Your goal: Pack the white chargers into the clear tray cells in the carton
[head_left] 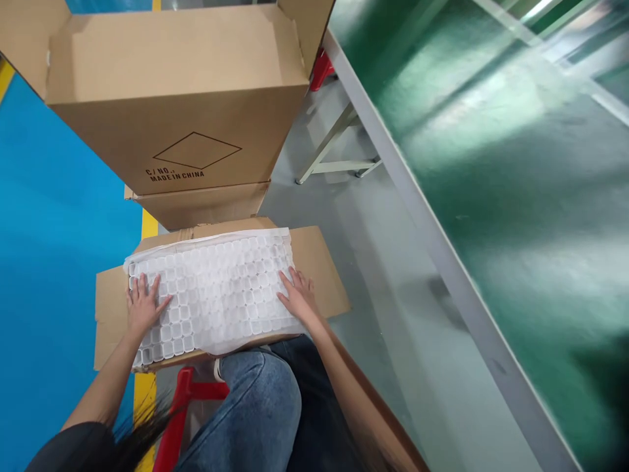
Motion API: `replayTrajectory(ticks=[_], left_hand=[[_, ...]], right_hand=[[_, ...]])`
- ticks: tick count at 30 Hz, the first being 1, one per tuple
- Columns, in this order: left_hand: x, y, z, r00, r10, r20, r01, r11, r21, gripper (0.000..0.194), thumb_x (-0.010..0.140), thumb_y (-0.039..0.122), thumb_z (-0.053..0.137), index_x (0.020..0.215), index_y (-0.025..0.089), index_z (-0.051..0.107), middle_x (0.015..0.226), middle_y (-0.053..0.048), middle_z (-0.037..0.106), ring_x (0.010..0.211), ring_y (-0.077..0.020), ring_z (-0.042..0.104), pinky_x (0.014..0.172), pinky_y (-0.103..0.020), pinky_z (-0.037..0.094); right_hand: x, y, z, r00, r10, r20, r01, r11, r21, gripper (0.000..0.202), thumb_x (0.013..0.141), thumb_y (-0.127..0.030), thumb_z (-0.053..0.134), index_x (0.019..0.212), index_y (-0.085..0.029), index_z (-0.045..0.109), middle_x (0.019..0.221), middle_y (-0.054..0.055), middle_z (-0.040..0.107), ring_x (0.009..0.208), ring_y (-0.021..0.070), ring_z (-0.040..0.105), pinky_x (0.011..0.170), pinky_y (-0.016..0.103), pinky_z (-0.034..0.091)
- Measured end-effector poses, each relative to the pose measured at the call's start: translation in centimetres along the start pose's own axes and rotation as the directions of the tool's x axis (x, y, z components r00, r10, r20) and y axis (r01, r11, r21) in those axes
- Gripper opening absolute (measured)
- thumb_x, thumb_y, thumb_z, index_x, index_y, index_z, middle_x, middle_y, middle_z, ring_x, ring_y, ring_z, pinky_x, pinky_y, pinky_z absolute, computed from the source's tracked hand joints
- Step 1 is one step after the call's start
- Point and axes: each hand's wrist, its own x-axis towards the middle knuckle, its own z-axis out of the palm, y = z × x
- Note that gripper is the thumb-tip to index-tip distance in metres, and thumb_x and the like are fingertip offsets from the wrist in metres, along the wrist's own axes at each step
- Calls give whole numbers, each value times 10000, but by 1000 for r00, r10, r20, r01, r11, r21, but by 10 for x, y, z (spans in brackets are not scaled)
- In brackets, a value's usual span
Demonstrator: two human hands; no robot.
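Note:
An open cardboard box (309,288) in front of me is filled to the top with rows of small, whitish, square-topped pieces (177,328). A thin translucent white sheet (221,295) lies over most of them. My left hand (143,307) rests with spread fingers on the pieces at the left end. On the right end, my right hand (299,296) lies with its fingers apart on the sheet's edge. Neither hand grips anything. What the pieces are, I cannot tell. The box's flaps are folded outward.
A larger open carton (196,144) with printed lettering stands just beyond the box. On the right runs a green-topped table (491,196) with a pale edge. A red stool (179,413) is below, by my legs. The floor (63,229) is blue on the left, with a yellow line.

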Motion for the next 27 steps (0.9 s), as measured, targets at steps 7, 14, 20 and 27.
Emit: replayTrajectory(ticks=[7,14,20,27], left_hand=[[-4,-30,-1,993,-2,121,3,1000,-4,712,959,602,364,1559,221,318,1676,-107,134,1547,-366,34,1207,-639,5],[-62,-14,-12,976,215,-45,-217,976,-32,649,949,554,402,1481,187,463,1637,-130,267,1546,-320,133,1248,-542,50],[-108,-23,16,915,380,136,-375,925,-61,657,862,568,548,1439,254,532,1609,-114,338,1511,-364,245,1229,-567,146],[-105,-30,20,921,359,150,-359,933,-30,678,902,586,470,1468,215,493,1623,-112,307,1524,-365,196,1225,-574,145]], right_hand=[[-3,17,1,1000,6,7,-6,1000,4,554,955,-287,501,1502,-244,424,1613,135,311,1463,396,276,1132,679,233],[-67,14,-10,985,-137,-102,145,987,67,382,1000,-269,404,1300,-183,625,1339,145,584,1278,270,493,1117,447,365],[-105,14,16,985,-156,-77,162,983,81,319,939,-298,536,1211,-182,659,1188,138,621,1120,272,564,993,407,446],[-96,19,25,991,-87,-103,93,994,57,272,964,-285,512,1166,-162,647,1145,141,600,1085,276,549,951,392,434]])
